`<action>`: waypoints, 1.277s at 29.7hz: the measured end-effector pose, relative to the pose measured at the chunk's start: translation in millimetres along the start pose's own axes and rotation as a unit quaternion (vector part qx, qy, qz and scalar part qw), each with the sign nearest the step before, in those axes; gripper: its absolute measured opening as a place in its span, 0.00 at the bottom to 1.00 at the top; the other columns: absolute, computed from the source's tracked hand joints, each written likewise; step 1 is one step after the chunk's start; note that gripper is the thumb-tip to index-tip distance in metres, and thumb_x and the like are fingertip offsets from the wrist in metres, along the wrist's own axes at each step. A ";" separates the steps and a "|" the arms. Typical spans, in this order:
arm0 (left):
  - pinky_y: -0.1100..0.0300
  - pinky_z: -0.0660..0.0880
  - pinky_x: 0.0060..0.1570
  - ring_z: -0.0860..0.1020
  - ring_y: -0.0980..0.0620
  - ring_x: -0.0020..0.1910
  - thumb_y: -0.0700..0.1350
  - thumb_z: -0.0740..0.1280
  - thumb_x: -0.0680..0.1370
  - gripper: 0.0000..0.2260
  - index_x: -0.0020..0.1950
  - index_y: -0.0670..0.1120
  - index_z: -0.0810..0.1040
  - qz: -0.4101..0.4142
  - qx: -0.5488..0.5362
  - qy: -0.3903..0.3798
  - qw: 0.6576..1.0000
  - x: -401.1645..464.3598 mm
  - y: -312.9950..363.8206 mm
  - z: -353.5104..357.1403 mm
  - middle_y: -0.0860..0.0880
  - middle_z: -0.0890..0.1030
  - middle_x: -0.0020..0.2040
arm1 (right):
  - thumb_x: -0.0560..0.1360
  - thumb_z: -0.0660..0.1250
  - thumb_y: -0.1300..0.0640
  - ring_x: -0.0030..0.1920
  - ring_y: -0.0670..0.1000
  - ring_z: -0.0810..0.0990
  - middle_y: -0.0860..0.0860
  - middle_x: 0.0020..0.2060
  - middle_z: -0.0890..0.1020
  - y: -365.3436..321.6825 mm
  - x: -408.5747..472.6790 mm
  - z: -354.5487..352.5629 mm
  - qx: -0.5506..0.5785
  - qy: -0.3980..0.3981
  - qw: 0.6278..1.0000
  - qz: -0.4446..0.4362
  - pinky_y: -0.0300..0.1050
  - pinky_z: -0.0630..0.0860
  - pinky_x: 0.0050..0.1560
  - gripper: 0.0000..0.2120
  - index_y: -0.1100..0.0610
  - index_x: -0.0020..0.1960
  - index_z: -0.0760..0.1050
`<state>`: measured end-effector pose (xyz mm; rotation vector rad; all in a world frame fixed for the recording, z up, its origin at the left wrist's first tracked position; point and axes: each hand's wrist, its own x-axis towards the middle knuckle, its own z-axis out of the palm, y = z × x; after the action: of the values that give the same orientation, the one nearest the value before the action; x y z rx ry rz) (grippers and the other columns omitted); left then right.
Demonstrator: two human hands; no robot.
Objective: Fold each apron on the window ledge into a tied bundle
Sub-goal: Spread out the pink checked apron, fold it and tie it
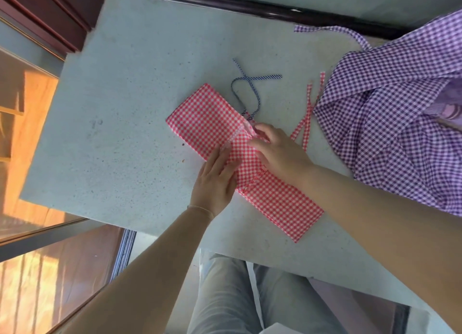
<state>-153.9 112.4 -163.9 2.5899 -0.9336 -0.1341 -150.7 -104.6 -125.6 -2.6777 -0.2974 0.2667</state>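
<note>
Hands (250,168) on unlabelled red apron (207,118)

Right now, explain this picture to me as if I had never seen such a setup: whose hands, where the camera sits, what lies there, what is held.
There is no machine here. A person wears a camera on the head, looking down at their own bare arms.

On the grey stone ledge lies a red gingham apron, folded into a long strip. The left hand presses flat on it. The right hand pinches a fold near its middle.

Its blue-striped cord and red ties trail loose. A purple gingham apron lies crumpled to the right, not yet folded.
</note>
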 end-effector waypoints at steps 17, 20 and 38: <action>0.48 0.65 0.70 0.69 0.48 0.70 0.47 0.65 0.77 0.23 0.73 0.50 0.69 0.175 0.071 -0.120 0.975 -4.8 -43.6 -25.6 0.50 0.72 0.71 | 0.71 0.71 0.59 0.68 0.59 0.71 0.55 0.70 0.71 11.0 -73.2 26.0 -0.106 0.045 0.989 -0.095 0.59 0.64 0.69 0.19 0.56 0.61 0.78; 0.49 0.63 0.71 0.68 0.49 0.71 0.48 0.63 0.78 0.23 0.73 0.50 0.69 0.158 0.040 -0.134 0.978 -4.0 -44.3 -26.2 0.52 0.70 0.72 | 0.71 0.71 0.59 0.68 0.55 0.73 0.53 0.68 0.74 16.2 -84.5 28.4 -0.062 -0.032 0.989 -0.129 0.58 0.68 0.68 0.28 0.56 0.70 0.69; 0.45 0.59 0.73 0.66 0.48 0.71 0.64 0.60 0.75 0.29 0.72 0.53 0.64 0.115 0.019 -0.142 0.983 -12.9 -39.3 -15.6 0.51 0.71 0.71 | 0.71 0.57 0.31 0.77 0.51 0.46 0.55 0.78 0.48 39.9 -87.4 19.3 -0.097 -0.199 0.962 -0.158 0.52 0.45 0.74 0.48 0.57 0.78 0.40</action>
<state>-137.2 153.3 -165.2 2.5163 -1.3390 -0.4336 -232.3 -154.0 -147.9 -2.6909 -0.9065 0.7084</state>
